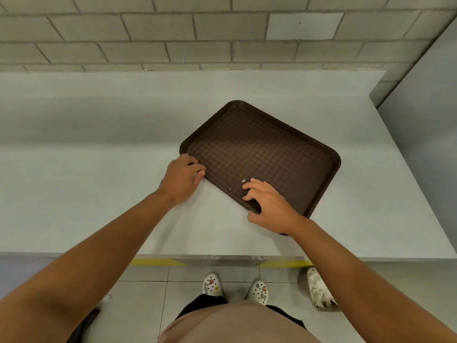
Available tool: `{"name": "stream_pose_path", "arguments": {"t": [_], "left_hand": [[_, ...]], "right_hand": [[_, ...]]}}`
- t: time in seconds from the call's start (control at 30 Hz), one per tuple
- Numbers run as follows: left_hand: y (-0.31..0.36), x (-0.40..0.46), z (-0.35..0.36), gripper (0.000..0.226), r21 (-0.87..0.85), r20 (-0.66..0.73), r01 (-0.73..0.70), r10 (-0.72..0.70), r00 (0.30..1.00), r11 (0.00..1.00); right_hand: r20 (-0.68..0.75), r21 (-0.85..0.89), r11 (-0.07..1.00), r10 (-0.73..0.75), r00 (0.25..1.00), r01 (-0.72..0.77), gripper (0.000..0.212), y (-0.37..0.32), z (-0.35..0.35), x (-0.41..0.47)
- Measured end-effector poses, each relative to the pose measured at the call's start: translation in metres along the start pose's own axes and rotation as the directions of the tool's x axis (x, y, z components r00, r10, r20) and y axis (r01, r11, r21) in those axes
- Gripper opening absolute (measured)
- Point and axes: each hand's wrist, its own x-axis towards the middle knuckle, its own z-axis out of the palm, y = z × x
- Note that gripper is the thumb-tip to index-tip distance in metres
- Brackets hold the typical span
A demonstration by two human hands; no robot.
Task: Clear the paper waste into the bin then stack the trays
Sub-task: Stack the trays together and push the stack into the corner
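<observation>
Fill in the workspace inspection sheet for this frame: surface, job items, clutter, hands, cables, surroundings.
Surface: pale grey counter, with small white specks on the top tray.
Job's things: stack of brown trays, set at an angle on the counter; bin on the floor at the right holds crumpled white paper.
Clutter: nothing seen.
Hands: left hand grips the stack's near-left corner; right hand has fingers on the top tray and thumb at the near edge.
Cables: nothing seen.
Surroundings: grey brick wall behind, tiled floor, yellow strip under the counter edge.
</observation>
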Motion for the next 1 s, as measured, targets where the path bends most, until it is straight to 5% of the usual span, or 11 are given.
{"name": "stream_pose_path", "arguments": {"t": [0.73, 1.0], "left_hand": [[0.087, -0.108, 0.010, 0.020, -0.160, -0.032, 0.156, -0.163, 0.986, 0.975], [0.092, -0.109, -0.003, 0.017, -0.246, -0.009, 0.237, -0.247, 0.969, 0.940]], "right_hand": [[0.069, 0.005, 0.996, 0.088, 0.994, -0.088, 0.022, 0.042, -0.035, -0.073], [0.013, 0.145, 0.972, 0.186, 0.983, -0.185, 0.049, 0.047, -0.046, -0.087]]}}
